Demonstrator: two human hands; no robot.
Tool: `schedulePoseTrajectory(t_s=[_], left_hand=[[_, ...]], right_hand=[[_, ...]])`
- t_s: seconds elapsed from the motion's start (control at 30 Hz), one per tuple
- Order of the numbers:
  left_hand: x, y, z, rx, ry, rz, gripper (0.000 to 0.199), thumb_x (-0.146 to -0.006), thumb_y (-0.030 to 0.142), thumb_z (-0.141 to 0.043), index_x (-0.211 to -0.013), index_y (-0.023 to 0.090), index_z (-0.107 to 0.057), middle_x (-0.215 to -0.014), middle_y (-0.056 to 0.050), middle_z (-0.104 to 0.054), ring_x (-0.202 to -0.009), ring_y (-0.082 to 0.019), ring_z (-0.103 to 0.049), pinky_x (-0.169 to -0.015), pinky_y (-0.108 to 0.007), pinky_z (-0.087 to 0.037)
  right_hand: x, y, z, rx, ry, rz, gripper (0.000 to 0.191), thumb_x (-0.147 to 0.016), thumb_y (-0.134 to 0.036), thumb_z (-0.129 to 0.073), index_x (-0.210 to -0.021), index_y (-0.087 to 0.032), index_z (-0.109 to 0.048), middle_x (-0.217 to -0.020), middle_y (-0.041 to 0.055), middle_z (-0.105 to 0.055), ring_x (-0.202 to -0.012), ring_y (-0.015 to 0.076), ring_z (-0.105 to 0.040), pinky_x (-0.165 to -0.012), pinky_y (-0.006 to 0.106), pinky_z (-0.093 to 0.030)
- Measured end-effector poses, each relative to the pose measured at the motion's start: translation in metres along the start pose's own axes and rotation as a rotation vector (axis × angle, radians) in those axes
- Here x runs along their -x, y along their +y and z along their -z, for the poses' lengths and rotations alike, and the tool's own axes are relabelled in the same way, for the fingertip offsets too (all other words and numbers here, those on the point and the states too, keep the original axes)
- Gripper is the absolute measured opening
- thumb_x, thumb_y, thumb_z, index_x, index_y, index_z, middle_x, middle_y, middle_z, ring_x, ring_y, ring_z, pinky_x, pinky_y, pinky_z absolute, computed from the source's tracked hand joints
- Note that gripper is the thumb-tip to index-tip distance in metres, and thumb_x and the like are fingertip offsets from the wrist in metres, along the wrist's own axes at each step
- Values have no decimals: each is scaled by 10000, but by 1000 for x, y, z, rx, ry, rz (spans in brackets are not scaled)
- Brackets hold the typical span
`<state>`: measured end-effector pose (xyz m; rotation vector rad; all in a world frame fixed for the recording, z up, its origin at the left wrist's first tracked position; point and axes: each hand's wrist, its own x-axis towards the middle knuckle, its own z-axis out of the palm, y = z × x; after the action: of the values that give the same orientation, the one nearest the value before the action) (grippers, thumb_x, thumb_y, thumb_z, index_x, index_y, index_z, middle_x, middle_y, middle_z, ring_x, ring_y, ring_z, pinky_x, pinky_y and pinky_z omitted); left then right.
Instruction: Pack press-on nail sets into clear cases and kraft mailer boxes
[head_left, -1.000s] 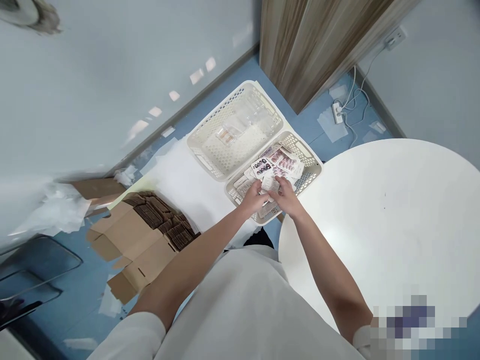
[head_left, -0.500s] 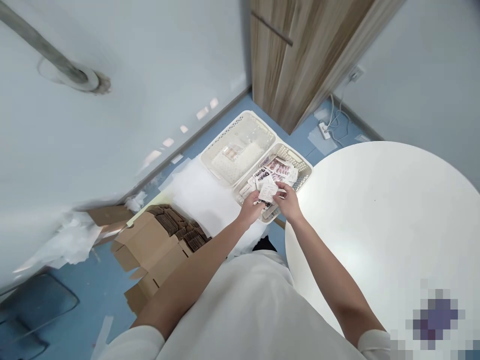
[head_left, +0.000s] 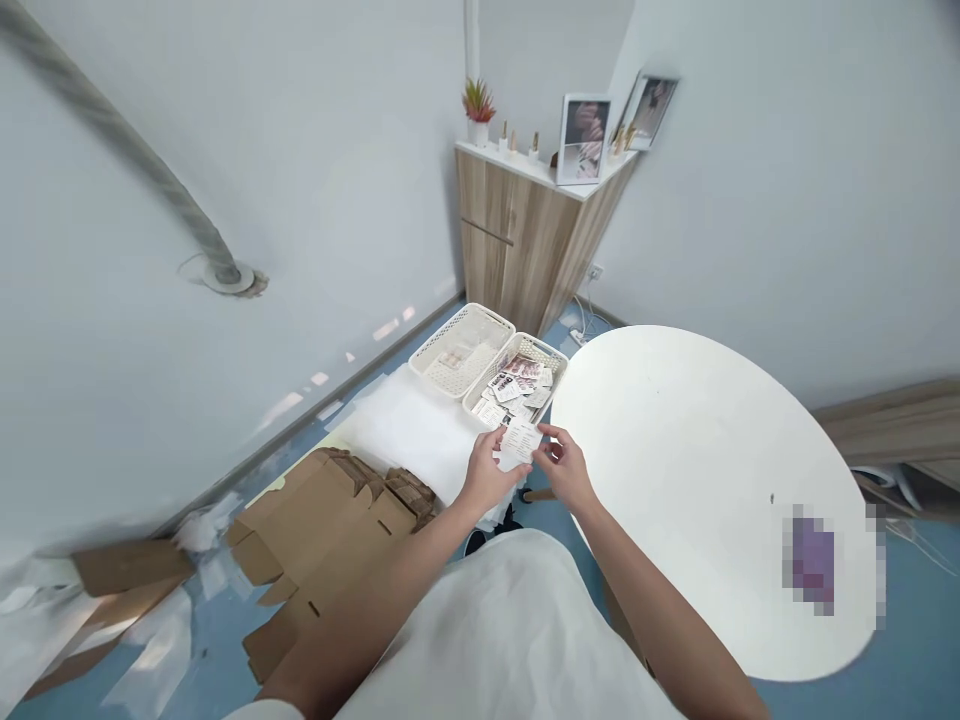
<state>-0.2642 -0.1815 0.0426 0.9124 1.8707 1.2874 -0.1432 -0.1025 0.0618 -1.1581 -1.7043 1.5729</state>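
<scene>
Evenly, both forearms reach forward from the body and draw together toward the front, the left arm [head_left: 405, 575] slanting in from one side and the right arm [head_left: 660, 600] from the other. Between the hands is a white card [head_left: 521, 440] with small print, in front of the near end of a basket [head_left: 564, 368] full of similar cards; whether it is single or a stack is too small to tell. The left hand [head_left: 487, 475] is partly curled, its thumb stretched along the card's lower edge and its fingers at the left side, keeping hold of it. Opposite, the right hand [head_left: 570, 470] bends inward with its thumb and fingers slightly parted, fingertips at the card's right edge; whether they pinch it or only touch, I cannot tell. A second basket [head_left: 429, 375] sits beside the first, flattened cardboard [head_left: 322, 530] lies beyond the left forearm, and a round white table [head_left: 675, 480] stands to the right.
</scene>
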Motion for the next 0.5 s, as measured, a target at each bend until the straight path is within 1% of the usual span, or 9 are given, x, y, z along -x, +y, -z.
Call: schedulePoseTrajectory(t_s=[0.07,0.13,0.2,0.23,0.3,0.4,0.43,0.5], left_hand=[[15,2,1,-1,-18,-58,680,-543,292,-725,-1166,213,-465,-1086,-74,-470,-947,-197,-505,-723,-331,-483],[28,4,0,52,-69,-89,645,-556,295,-719,-1150,212,-483,-1097,-78,-470,-947,-195,-506,-737,-332,-480],[39,5,-2,180,-162,-83,622,-571,286,-712,-1145,205,-489,-1100,-81,-479,-960,-192,-503,-774,-333,-466],[45,7,-4,273,-229,-59,613,-578,279,-709,-1144,198,-489,-1091,-81,-490,-960,-189,-505,-793,-332,-456],[56,9,-9,503,-395,41,569,-609,275,-688,-1135,183,-492,-1059,-78,-519,-934,-178,-522,-813,-329,-440],[70,17,-19,833,-645,248,446,-681,302,-616,-1094,165,-517,-1000,-76,-561,-879,-167,-553,-834,-338,-420],[73,20,-23,914,-707,306,412,-697,309,-592,-1074,158,-528,-979,-77,-573,-866,-167,-558,-839,-342,-414],[79,26,-31,1025,-803,398,378,-709,321,-557,-1038,136,-546,-943,-86,-591,-858,-176,-560,-839,-346,-408]], right_hand=[[24,-2,2,-23,-7,42,385,-687,-250,-548,-1067,-206,-511,-896,46,-562,-758,150,-549,-654,308,-497],[46,-3,5,-32,6,96,368,-706,-263,-548,-1070,-222,-514,-1013,64,-537,-790,151,-557,-666,315,-505],[67,-3,10,-47,12,132,408,-726,-271,-542,-1128,-244,-479,-1084,72,-512,-812,152,-566,-695,331,-510],[78,-3,13,-51,17,144,443,-732,-273,-541,-1165,-256,-448,-1103,73,-507,-826,154,-569,-717,341,-508],[97,-4,20,-25,61,165,498,-737,-274,-548,-1212,-274,-400,-1141,73,-494,-890,166,-562,-779,363,-492],[122,-4,32,117,200,194,485,-724,-282,-574,-1186,-282,-424,-1187,70,-475,-1043,203,-498,-872,399,-437],[128,-4,36,165,236,200,476,-715,-284,-586,-1167,-282,-439,-1204,69,-466,-1086,216,-469,-889,410,-420],[138,-3,44,232,268,209,468,-687,-285,-613,-1131,-280,-465,-1248,69,-437,-1148,239,-420,-900,425,-403]])
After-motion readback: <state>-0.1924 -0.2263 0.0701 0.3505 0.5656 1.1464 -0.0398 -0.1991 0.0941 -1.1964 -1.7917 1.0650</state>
